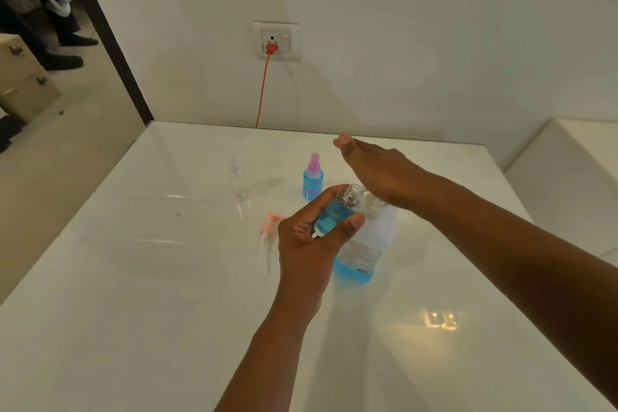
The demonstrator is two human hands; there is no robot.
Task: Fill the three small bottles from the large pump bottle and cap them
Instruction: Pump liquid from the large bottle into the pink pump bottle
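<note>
Blue liquid may spill if the open small bottle point(334, 211), gripped tilted in the left hand point(309, 234), slips off the spout of the pump bottle point(363, 244) just behind it, its pump pressed by the flat, straight-fingered right hand point(378, 170).

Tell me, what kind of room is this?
Probably a room in a home or office, not a lab: a plain white table against a bare wall, a wall socket with a red cable, and cardboard boxes on the floor.
</note>
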